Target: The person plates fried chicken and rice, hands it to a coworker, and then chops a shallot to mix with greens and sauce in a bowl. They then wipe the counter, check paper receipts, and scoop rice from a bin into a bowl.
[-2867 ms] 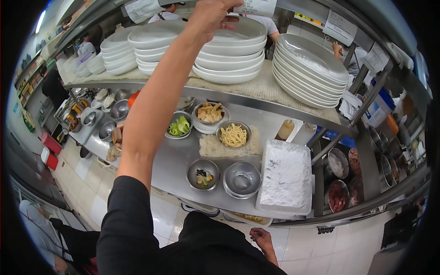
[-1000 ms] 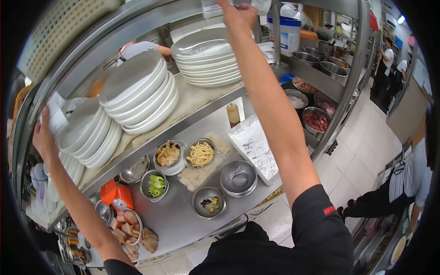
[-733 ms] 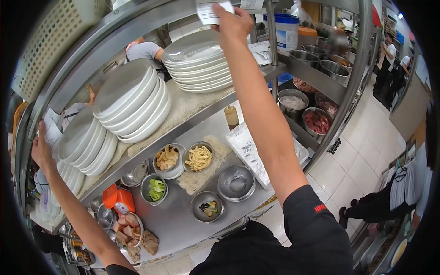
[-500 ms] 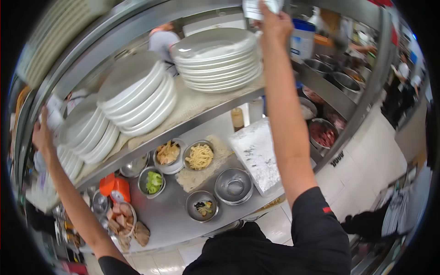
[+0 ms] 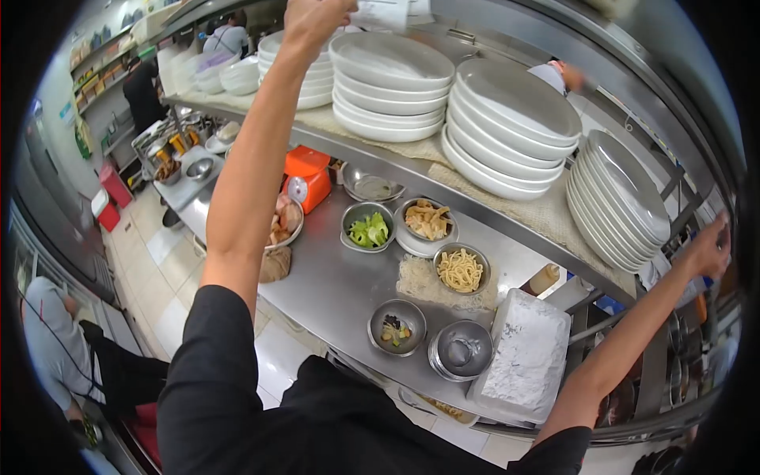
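Note:
At the top edge, my left hand (image 5: 318,25) is raised above the shelf, its fingers bent beside white paper slips (image 5: 384,14); its grip is partly cut off. My right hand (image 5: 707,249) is at the far right, beyond the oval plates (image 5: 621,198), with fingers curled round something too small to make out. More white plates (image 5: 514,103) are stacked along the shelf. Below them, bowls hold green vegetable pieces (image 5: 370,230), pale yellow strips (image 5: 460,270), beige pieces (image 5: 428,219) and small mixed pieces (image 5: 396,332).
The metal shelf edge (image 5: 507,226) crosses above the counter (image 5: 317,297). An orange scale (image 5: 307,178), stacked metal bowls (image 5: 461,351), a white-dusted block (image 5: 526,352) and a bottle (image 5: 541,279) stand there. A person (image 5: 59,336) is at lower left; others are beyond the shelf.
The view has swung toward the left side of the kitchen. My right hand has left the paper slip at the top and is lower, at the right; my left hand now appears by paper slips.

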Available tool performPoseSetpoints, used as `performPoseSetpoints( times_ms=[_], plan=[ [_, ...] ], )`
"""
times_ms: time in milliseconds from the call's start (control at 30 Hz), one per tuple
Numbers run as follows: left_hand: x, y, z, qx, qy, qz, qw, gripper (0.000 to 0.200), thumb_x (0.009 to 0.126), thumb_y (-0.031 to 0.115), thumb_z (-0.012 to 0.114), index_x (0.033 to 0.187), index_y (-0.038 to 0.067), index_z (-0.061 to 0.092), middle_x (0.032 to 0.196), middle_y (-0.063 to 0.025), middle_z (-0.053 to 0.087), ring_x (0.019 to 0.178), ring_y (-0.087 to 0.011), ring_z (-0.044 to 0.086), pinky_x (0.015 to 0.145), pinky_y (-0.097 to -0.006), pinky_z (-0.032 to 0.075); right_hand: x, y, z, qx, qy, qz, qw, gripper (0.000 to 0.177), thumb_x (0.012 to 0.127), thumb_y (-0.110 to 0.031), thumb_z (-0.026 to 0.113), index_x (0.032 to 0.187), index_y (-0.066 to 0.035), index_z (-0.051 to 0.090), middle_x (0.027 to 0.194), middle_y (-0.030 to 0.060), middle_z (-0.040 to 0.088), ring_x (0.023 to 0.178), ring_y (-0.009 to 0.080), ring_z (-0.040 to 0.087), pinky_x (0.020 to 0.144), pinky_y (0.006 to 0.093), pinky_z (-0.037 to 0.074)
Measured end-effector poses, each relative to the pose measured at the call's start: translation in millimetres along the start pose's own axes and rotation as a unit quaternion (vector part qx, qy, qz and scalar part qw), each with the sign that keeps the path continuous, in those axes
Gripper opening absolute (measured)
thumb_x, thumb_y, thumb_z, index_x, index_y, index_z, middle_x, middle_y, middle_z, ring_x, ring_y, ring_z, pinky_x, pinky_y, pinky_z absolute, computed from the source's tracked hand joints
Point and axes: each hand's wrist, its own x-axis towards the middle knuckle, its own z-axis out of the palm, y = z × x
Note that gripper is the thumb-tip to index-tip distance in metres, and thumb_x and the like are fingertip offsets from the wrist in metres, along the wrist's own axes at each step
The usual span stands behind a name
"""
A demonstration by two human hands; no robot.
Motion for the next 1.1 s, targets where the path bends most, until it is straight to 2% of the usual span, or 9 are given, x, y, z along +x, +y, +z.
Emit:
performPoseSetpoints(
  times_ms=[233,333,567,667,733,833,900,967,1100],
  plan=[
    [-8.9,-8.0,-74.2,0.07,-0.043,0.055,0.995,0.037,0.071,0.011,0.06,0.105,-0.004,0.056,0.089,-0.0113,0.062,0.074,-0.0168,0.06,0.07,-0.0274,0.049,-104.9,-132.2,-122.8,0.382,-0.071,0.123,0.913,0.025,0.077,-0.014,0.069,0.094,0.003,0.061,0.095,0.011,0.058,0.086,0.016,0.055,0.074,0.029,0.045],
    [-60.2,-11.1,-137.6,0.032,-0.082,0.053,0.995,0.038,0.078,0.018,0.059,0.109,-0.004,0.055,0.099,-0.0131,0.062,0.082,-0.0172,0.062,0.078,-0.0278,0.047,-186.1,-175.3,-178.0,0.414,-0.159,-0.004,0.897,0.015,0.084,-0.004,0.06,0.096,0.003,0.058,0.094,0.0107,0.059,0.089,0.0194,0.054,0.079,0.0306,0.045],
    [-267.4,-177.4,-352.3,0.087,-0.163,-0.378,0.907,0.027,0.082,0.015,0.059,0.102,-0.003,0.058,0.075,-0.007,0.063,0.07,-0.0143,0.061,0.064,-0.0259,0.049,-395.4,-303.0,-299.3,0.436,-0.617,0.192,0.626,0.013,0.075,-0.004,0.066,0.087,-0.005,0.062,0.088,0.0054,0.059,0.078,0.011,0.054,0.065,0.0228,0.043],
    [-403.2,-219.0,-444.3,0.287,-0.255,-0.481,0.788,0.022,0.079,0.013,0.063,0.095,-0.002,0.064,0.077,-0.0079,0.065,0.068,-0.013,0.06,0.061,-0.0268,0.048,-397.2,-363.9,-302.0,0.535,-0.56,0.115,0.622,0.017,0.073,-0.002,0.069,0.088,-0.004,0.062,0.079,0.0059,0.06,0.074,0.0134,0.053,0.064,0.0251,0.043],
    [-396.3,-169.1,-460.1,0.069,-0.072,-0.684,0.723,0.025,0.08,0.015,0.065,0.096,-0.004,0.063,0.079,-0.0087,0.065,0.071,-0.0137,0.06,0.066,-0.0256,0.048,-367.7,-409.4,-295.3,0.623,-0.42,-0.06,0.657,0.025,0.081,-0.017,0.052,0.095,0.003,0.054,0.091,0.0136,0.055,0.083,0.0269,0.051,0.074,0.0351,0.04],
    [-306.8,-100.9,-501.8,0.153,-0.015,-0.447,0.881,0.023,0.079,0.005,0.061,0.1,-0.003,0.062,0.087,-0.0058,0.064,0.083,-0.0124,0.058,0.074,-0.0256,0.045,-323.9,-473.2,-296.2,0.749,-0.263,-0.199,0.575,0.026,0.08,-0.017,0.052,0.096,0.003,0.054,0.091,0.0134,0.055,0.083,0.0262,0.051,0.074,0.0344,0.04],
    [-220.6,-15.0,-500.1,0.322,0.003,-0.16,0.933,0.048,0.07,0.026,0.069,0.105,-0.006,0.058,0.101,-0.0117,0.06,0.097,-0.0214,0.053,0.088,-0.0329,0.039,-308.7,-511.3,-306.3,0.804,-0.202,-0.248,0.502,0.027,0.08,-0.018,0.053,0.097,0.003,0.055,0.091,0.0133,0.055,0.083,0.0258,0.051,0.073,0.034,0.04],
    [-164.0,47.0,-519.8,0.31,-0.091,0.142,0.936,0.064,0.073,0.038,0.064,0.115,-0.007,0.051,0.112,-0.0225,0.052,0.099,-0.0327,0.051,0.09,-0.0404,0.038,-305.4,-543.5,-318.3,0.834,-0.173,-0.268,0.45,0.027,0.079,-0.018,0.053,0.097,0.003,0.055,0.091,0.0131,0.055,0.083,0.0253,0.051,0.073,0.0336,0.04],
    [-101.5,94.5,-522.8,0.34,-0.209,0.368,0.84,0.066,0.077,0.042,0.056,0.12,-0.008,0.045,0.112,-0.0256,0.05,0.101,-0.0334,0.05,0.089,-0.0424,0.039,-313.6,-586.0,-325.2,0.853,-0.153,-0.284,0.411,0.029,0.078,-0.019,0.054,0.098,0.003,0.055,0.09,0.0128,0.055,0.082,0.0244,0.051,0.072,0.0328,0.04]
  ],
)
